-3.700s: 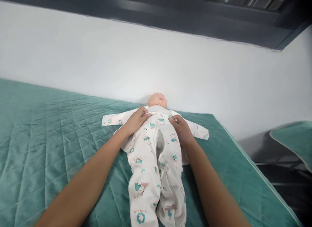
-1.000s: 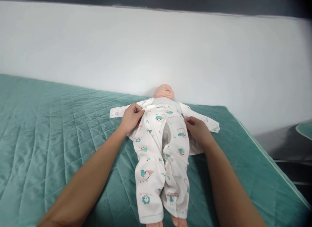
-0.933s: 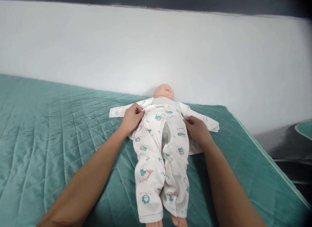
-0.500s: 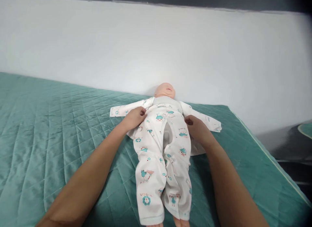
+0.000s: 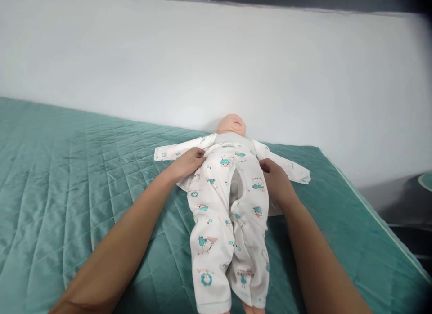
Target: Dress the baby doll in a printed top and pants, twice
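A baby doll [image 5: 232, 124] lies on its back, head toward the wall, arms spread in the sleeves of a white printed top [image 5: 285, 164]. White baby trousers [image 5: 211, 210] with teal and pink animal prints and an open crotch cover its legs and reach up over its belly. At the left side of the waist, my left hand [image 5: 190, 163] is closed with its fingertips on the trouser edge. My right hand [image 5: 277, 181] has its fingers curled against the opposite side of the waist, pinching the fabric there; its fingertips are partly hidden.
A green quilted cover [image 5: 101, 188] spreads under the doll, with its piped edge [image 5: 371, 210] running down the right side. Behind the head rises a white wall [image 5: 216, 57]. Part of a green rounded object [image 5: 425, 181] shows at the far right.
The whole scene has shifted slightly to the right in view. Both hands stay at the sides of the trouser waist, and the doll lies as before.
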Demonstrator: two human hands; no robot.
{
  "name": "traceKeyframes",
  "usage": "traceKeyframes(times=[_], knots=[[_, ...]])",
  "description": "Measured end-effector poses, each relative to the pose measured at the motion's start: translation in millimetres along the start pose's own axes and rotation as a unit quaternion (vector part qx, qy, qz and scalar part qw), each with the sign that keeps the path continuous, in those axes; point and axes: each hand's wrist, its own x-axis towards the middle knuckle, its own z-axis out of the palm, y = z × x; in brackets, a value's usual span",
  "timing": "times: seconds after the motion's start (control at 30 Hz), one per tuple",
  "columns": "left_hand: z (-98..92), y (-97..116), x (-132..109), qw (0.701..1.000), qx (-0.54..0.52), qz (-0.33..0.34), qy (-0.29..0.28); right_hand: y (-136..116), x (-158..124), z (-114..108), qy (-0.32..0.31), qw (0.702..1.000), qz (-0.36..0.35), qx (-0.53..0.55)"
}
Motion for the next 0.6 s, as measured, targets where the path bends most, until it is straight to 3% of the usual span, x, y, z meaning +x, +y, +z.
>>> traceKeyframes(times=[0.13,0.23,0.33,0.43,0.5,0.6], knots=[[0.1,-0.7,-0.3,0.999,-0.020,-0.035,-0.010,4.1,0.1,3.8,0.025,0.997,0.011,0.071],[2.7,0.5,-0.3,1.000,-0.004,-0.024,0.014,8.3,2.1,5.5,0.014,0.994,0.017,0.107],[7.0,2.9,-1.0,0.992,0.056,0.019,0.107,10.4,3.6,6.2,0.008,0.993,0.015,0.120],[10.1,2.5,-0.5,0.965,0.143,0.088,0.201,10.2,3.7,6.8,0.014,0.994,0.009,0.107],[10.6,-0.2,0.9,0.945,0.199,0.138,0.218,9.7,3.5,7.2,0.014,0.994,0.005,0.105],[10.2,-5.1,3.0,0.922,0.281,0.183,0.193,9.3,3.4,7.7,0.013,0.994,-0.002,0.106]])
